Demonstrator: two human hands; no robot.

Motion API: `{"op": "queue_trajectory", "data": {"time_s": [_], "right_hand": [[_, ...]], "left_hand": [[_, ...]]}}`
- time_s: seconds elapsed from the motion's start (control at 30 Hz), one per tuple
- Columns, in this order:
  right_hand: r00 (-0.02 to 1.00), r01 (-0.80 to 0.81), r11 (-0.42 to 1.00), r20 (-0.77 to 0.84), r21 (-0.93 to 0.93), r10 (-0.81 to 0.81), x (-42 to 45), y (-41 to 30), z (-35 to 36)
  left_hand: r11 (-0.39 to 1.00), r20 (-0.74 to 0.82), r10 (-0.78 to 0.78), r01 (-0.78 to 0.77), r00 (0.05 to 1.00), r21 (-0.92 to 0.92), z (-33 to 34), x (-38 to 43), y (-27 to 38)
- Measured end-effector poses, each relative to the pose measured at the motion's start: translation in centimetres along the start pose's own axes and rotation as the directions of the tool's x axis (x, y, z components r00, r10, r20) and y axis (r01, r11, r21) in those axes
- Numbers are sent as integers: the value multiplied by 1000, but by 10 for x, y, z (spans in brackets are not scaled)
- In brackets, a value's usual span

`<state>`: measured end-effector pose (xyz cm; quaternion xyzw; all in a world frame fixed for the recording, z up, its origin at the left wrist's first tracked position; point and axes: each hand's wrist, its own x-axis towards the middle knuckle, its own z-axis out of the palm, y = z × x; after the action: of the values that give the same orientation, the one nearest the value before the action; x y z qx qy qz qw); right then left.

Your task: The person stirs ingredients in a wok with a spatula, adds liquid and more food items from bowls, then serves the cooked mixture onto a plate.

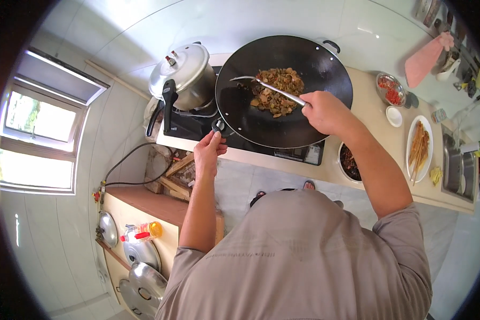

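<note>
A large black wok [280, 132] sits on the black-topped gas stove [260, 151]. Chopped browned food [278, 94] is heaped in its middle. My right hand [327, 112] grips the metal handle of a wok spatula [280, 91], whose blade lies at the food's left edge. At the wok's near left side, the thumb and fingers of my left hand [210, 150] pinch the black loop handle [215, 125]. A silvery stove knob [221, 125] shows within that loop.
Left of the wok stands a pressure cooker [188, 80], its black handles towards me. Rightward are a bowl of dark food [349, 162], a bowl of chopped red peppers [392, 90], an oval plate with brown sticks [420, 148] and a sink [458, 168]. An oil bottle [142, 233] lies among pot lids.
</note>
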<state>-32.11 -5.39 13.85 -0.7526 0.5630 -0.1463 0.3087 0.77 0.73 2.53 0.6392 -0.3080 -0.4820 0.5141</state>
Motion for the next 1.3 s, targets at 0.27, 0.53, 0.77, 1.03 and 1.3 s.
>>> {"op": "queue_trajectory", "data": {"time_s": [0.27, 0.53, 0.77, 1.03, 1.3], "right_hand": [[884, 366, 778, -70, -510, -462, 40, 79, -10], [895, 198, 707, -169, -679, -413, 10, 102, -25], [953, -40, 905, -288, -423, -92, -47, 87, 8], [926, 33, 914, -331, -404, -180, -74, 73, 4], [949, 44, 825, -236, -563, -211, -106, 61, 3]], "left_hand": [[1000, -5, 21, -21, 1000, -20, 3, 7, 0], [999, -41, 30, -31, 999, -25, 6, 8, -2], [1000, -61, 21, -22, 998, -3, 8, 11, -6], [998, -73, 51, -53, 996, -21, 9, 19, -2], [994, -41, 50, -53, 998, -93, 0, 11, -13]]}}
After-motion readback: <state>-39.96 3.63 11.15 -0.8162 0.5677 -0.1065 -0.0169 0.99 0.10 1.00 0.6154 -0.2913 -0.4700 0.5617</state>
